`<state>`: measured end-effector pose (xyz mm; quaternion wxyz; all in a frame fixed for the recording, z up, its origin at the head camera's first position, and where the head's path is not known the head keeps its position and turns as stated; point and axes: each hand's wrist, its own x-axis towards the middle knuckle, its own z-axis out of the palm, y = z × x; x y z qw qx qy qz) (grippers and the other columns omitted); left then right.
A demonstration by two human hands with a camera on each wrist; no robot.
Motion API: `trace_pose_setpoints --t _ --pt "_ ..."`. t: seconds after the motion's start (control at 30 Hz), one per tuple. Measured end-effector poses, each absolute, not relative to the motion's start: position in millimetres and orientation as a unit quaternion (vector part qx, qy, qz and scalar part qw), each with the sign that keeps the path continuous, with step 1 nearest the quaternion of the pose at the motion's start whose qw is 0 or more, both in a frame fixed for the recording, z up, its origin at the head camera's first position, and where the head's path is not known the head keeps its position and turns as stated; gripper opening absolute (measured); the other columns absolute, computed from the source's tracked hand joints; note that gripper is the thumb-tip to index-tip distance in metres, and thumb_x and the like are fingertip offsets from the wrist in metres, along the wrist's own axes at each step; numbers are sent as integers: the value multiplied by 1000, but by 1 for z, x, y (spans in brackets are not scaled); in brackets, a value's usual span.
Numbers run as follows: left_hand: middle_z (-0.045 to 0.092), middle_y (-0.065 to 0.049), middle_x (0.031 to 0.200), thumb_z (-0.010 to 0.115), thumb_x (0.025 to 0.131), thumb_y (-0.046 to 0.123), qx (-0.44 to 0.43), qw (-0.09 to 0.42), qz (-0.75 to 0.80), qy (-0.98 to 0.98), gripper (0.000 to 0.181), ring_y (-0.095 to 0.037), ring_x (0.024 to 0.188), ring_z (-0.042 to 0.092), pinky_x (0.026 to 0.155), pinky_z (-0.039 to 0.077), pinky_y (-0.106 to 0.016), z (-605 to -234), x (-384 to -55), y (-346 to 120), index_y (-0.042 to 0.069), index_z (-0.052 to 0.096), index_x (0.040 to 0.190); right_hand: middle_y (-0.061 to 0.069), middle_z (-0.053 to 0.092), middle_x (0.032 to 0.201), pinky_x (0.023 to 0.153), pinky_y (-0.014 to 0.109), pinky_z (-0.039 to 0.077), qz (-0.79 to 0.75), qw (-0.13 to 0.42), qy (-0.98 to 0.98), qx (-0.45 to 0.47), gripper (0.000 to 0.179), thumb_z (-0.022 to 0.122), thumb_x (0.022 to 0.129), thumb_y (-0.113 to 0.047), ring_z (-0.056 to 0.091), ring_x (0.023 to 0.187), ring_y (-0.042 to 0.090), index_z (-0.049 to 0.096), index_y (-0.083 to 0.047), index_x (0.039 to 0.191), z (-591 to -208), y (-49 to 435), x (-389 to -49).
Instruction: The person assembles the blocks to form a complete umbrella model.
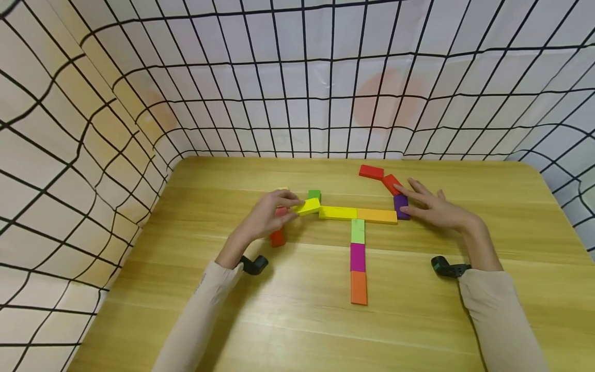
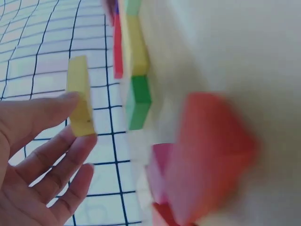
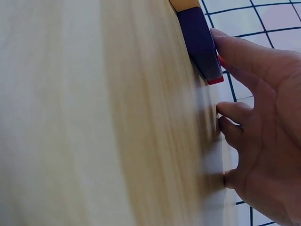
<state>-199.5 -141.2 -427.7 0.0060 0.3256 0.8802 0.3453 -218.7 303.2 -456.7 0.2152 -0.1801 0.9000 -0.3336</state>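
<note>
My left hand (image 1: 269, 213) pinches a yellow block (image 2: 81, 96) between thumb and fingers, held above the table beside a green block (image 1: 314, 195). A second yellow block (image 1: 338, 213) lies end to end with an orange-yellow block (image 1: 377, 216). At that row's right end is a purple block (image 1: 401, 206), where my right hand (image 1: 437, 207) rests with its fingers spread. Its thumb touches the purple block (image 3: 200, 42), and a fingertip reaches the red block (image 1: 393, 184) behind it.
A light green block (image 1: 358, 231), a magenta block (image 1: 357, 257) and an orange block (image 1: 359, 288) run toward me in a line. Another red block (image 1: 371, 172) lies at the back. Red blocks (image 1: 277, 237) sit under my left hand. Black netting (image 1: 302, 98) borders the table.
</note>
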Motion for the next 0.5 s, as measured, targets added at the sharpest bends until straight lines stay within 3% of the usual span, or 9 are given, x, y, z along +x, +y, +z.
trace_pose_setpoints --t 0.07,0.23,0.5 --pt "73 -17 121 75 94 5 314 2 349 883 30 -32 115 68 103 56 -45 -424 -216 -133 1 75 124 18 -14 174 117 72 -24 -335 214 900 -179 73 51 108 -41 -21 158 44 18 -14 167 -456 304 -218" --pt "71 -15 128 73 96 7 283 15 346 894 30 -31 119 66 101 57 -42 -422 -256 -105 4 74 126 17 -15 174 116 73 -25 -337 215 899 -178 72 50 108 -42 -22 157 45 18 -15 167 -457 305 -218" --pt "71 -15 127 73 96 6 261 36 347 900 30 -30 115 68 96 60 -36 -431 -305 -60 2 74 126 20 -12 174 117 74 -21 -336 212 898 -186 68 51 108 -37 -19 159 44 21 -18 167 -456 306 -219"
